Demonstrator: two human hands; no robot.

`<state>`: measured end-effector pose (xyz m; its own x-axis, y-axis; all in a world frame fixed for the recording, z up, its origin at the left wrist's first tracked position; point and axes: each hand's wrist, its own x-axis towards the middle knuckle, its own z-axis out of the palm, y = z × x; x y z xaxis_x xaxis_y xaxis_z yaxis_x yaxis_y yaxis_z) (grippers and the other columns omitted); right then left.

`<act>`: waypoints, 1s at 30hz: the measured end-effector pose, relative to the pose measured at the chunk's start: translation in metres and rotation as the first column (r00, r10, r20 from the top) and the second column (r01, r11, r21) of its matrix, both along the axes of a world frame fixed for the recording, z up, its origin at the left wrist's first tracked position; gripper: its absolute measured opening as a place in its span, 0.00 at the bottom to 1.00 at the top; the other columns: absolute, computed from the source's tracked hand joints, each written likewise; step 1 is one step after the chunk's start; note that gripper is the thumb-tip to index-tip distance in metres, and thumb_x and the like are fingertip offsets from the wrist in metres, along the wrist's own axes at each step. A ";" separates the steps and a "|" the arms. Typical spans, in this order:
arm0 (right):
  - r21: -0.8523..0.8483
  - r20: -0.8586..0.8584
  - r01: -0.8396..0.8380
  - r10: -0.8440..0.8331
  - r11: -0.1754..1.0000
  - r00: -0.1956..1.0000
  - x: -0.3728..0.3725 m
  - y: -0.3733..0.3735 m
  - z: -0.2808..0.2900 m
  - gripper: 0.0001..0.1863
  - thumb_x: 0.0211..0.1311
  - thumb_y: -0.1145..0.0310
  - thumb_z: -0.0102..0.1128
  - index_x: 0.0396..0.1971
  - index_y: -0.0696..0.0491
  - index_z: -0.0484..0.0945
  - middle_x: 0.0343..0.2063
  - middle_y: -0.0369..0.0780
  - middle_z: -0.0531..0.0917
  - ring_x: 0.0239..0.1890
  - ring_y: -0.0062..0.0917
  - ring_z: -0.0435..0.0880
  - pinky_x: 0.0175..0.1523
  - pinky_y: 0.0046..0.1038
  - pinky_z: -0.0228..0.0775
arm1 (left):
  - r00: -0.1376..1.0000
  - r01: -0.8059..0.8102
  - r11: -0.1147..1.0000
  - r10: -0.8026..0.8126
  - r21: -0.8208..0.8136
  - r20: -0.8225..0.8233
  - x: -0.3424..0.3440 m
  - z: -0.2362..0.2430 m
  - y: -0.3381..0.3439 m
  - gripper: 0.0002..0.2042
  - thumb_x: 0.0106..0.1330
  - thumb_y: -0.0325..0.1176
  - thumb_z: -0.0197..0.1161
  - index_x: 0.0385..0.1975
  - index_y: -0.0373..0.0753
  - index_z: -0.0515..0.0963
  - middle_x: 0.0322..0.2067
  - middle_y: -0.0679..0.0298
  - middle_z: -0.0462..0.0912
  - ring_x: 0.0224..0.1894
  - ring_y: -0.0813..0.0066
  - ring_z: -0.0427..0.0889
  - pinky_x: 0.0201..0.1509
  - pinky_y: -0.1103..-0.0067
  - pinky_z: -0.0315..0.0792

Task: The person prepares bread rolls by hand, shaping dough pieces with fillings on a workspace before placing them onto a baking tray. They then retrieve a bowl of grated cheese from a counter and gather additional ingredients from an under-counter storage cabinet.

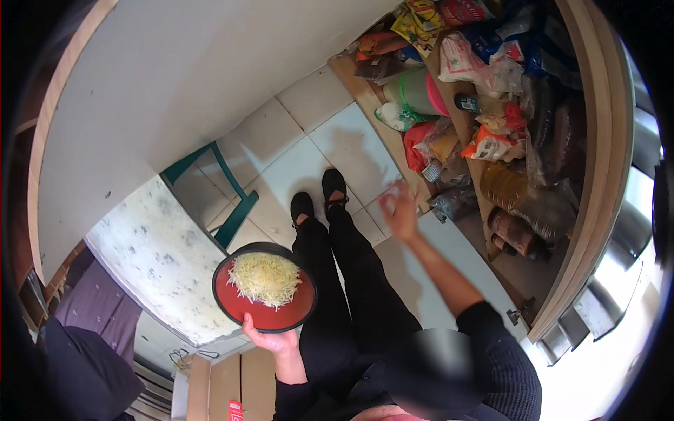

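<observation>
My left hand (272, 339) grips the near edge of a round red plate (236, 300) with a black rim, thumb on top. A mound of pale shredded cheese (265, 279) lies on the plate, held level in front of my legs. My right hand (400, 212) is stretched out beside the shelves of an open cupboard. Its fingers are blurred but look spread apart, and I make out nothing held in them. Close to it on the lower shelf are a red package (418, 147) and clear plastic bags.
The cupboard shelves (460, 116) hold several packets, a green tub with a pink lid (415, 92), an oil bottle (507, 184) and a dark-capped bottle (518, 231). An open light cupboard door (449, 263) extends below my right arm. At left are a speckled white table (165, 245) and a green stool (239, 216).
</observation>
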<state>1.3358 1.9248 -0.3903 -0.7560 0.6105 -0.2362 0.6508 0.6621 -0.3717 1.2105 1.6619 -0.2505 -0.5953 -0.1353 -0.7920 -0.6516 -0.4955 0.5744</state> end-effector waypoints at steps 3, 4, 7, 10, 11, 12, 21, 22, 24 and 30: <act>-0.184 -0.004 0.099 -0.102 0.978 0.995 0.036 -0.087 0.003 0.07 0.46 0.67 0.59 0.17 0.52 0.74 0.37 0.35 0.74 0.48 0.32 0.67 0.57 0.52 0.39 | 0.999 0.022 0.995 -0.025 0.101 0.032 -0.003 -0.009 0.024 0.28 0.52 0.49 0.52 0.52 0.41 0.61 0.50 0.62 0.66 0.53 0.64 0.64 0.54 0.66 0.59; -0.252 0.019 0.136 -0.136 0.958 0.991 0.042 -0.109 0.002 0.06 0.45 0.68 0.60 0.16 0.51 0.73 0.36 0.35 0.73 0.47 0.33 0.68 0.57 0.49 0.42 | 0.999 0.034 0.997 -0.034 0.069 0.005 -0.001 -0.013 0.035 0.28 0.52 0.49 0.51 0.52 0.41 0.61 0.50 0.61 0.65 0.53 0.64 0.63 0.55 0.67 0.58; -0.315 0.034 0.107 -0.101 0.943 0.994 0.041 -0.143 0.003 0.06 0.45 0.70 0.59 0.26 0.51 0.73 0.40 0.38 0.71 0.47 0.34 0.67 0.57 0.44 0.47 | 0.996 0.048 0.998 -0.050 0.029 0.076 0.010 -0.029 0.053 0.28 0.53 0.49 0.50 0.52 0.40 0.60 0.51 0.61 0.64 0.53 0.64 0.63 0.56 0.67 0.57; -0.345 0.178 0.093 -0.032 0.934 0.983 0.040 -0.143 -0.019 0.24 0.43 0.73 0.57 0.44 0.56 0.64 0.44 0.44 0.66 0.49 0.36 0.64 0.56 0.36 0.51 | 0.990 0.136 0.984 -0.139 0.113 0.024 0.027 -0.058 0.068 0.27 0.56 0.47 0.48 0.54 0.40 0.58 0.51 0.61 0.64 0.55 0.65 0.62 0.57 0.68 0.56; -0.340 0.173 0.091 -0.033 0.936 0.984 0.035 -0.136 -0.024 0.24 0.43 0.73 0.57 0.44 0.56 0.64 0.44 0.44 0.66 0.49 0.36 0.64 0.56 0.36 0.51 | 0.983 0.177 0.974 -0.181 0.139 0.011 0.034 -0.069 0.070 0.27 0.56 0.47 0.47 0.54 0.40 0.58 0.52 0.61 0.64 0.55 0.66 0.62 0.57 0.68 0.56; -0.330 0.135 0.105 -0.063 0.938 0.989 0.030 -0.126 -0.029 0.20 0.45 0.71 0.56 0.42 0.55 0.65 0.42 0.44 0.67 0.49 0.36 0.64 0.56 0.38 0.51 | 0.983 0.180 0.964 -0.183 0.194 -0.003 0.040 -0.083 0.071 0.26 0.57 0.46 0.47 0.54 0.40 0.57 0.53 0.61 0.63 0.56 0.67 0.62 0.58 0.69 0.55; -0.153 0.111 0.081 -0.064 0.985 0.992 0.018 -0.064 -0.106 0.17 0.48 0.68 0.53 0.39 0.58 0.67 0.41 0.44 0.68 0.47 0.36 0.65 0.56 0.40 0.50 | 0.933 0.359 0.898 -0.335 0.254 -0.133 0.040 -0.179 0.117 0.27 0.58 0.46 0.48 0.54 0.38 0.56 0.54 0.61 0.63 0.56 0.67 0.61 0.58 0.70 0.57; -0.104 0.113 0.060 -0.048 0.993 0.992 0.016 -0.061 -0.113 0.17 0.48 0.68 0.53 0.40 0.58 0.67 0.40 0.44 0.68 0.47 0.36 0.65 0.56 0.40 0.50 | 0.939 0.344 0.898 -0.323 0.275 -0.117 0.035 -0.190 0.121 0.27 0.59 0.46 0.48 0.54 0.37 0.57 0.54 0.61 0.62 0.56 0.67 0.61 0.58 0.70 0.57; -0.100 0.113 0.060 -0.049 0.993 0.992 0.009 -0.052 -0.129 0.18 0.48 0.67 0.53 0.40 0.58 0.67 0.40 0.43 0.69 0.47 0.35 0.65 0.56 0.41 0.49 | 0.944 0.329 0.888 -0.310 0.320 -0.110 0.026 -0.215 0.129 0.25 0.60 0.44 0.48 0.54 0.37 0.57 0.55 0.61 0.62 0.57 0.67 0.61 0.59 0.70 0.58; -0.060 0.038 0.043 -0.041 0.997 0.998 -0.011 -0.034 -0.170 0.17 0.48 0.66 0.53 0.39 0.56 0.69 0.38 0.41 0.69 0.47 0.33 0.65 0.57 0.41 0.47 | 0.910 0.397 0.862 -0.324 0.315 -0.260 0.012 -0.256 0.141 0.26 0.60 0.45 0.48 0.55 0.37 0.56 0.55 0.60 0.60 0.57 0.67 0.61 0.57 0.69 0.61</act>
